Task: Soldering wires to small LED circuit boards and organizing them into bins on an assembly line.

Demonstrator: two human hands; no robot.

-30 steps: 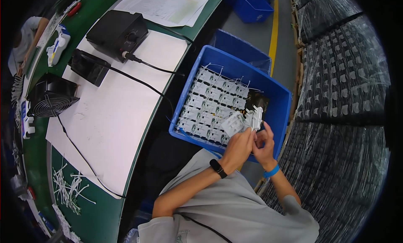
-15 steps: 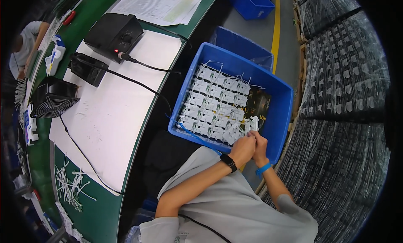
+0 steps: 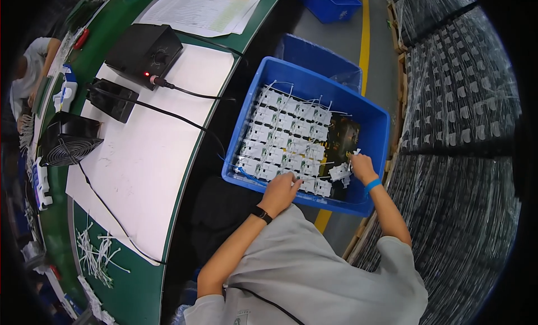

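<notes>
A blue plastic bin (image 3: 307,70) holds rows of white plastic parts (image 3: 281,122) with thin white cables over them. My left hand (image 3: 280,192) is at the bin's near edge by the front row, its fingers curled; what they grip, if anything, is too small to make out. Near the bin's right side, my right hand (image 3: 363,167) is closed on a white part, mostly hidden by the fingers. Another white part (image 3: 339,171), tilted, lies just left of that hand. A blue cord (image 3: 252,177) runs along the near left of the bin.
On the green-edged bench at left are a black power box (image 3: 144,54), a black stand (image 3: 114,99), a small fan (image 3: 70,140), papers (image 3: 199,10) and a heap of white cable pieces (image 3: 100,252). Wrapped pallet stacks (image 3: 454,100) rise at right. Another blue bin (image 3: 328,4) stands beyond.
My hands, together over the front right of the bin before, have parted. The left moved left to the near edge, the right moved right and slightly farther away.
</notes>
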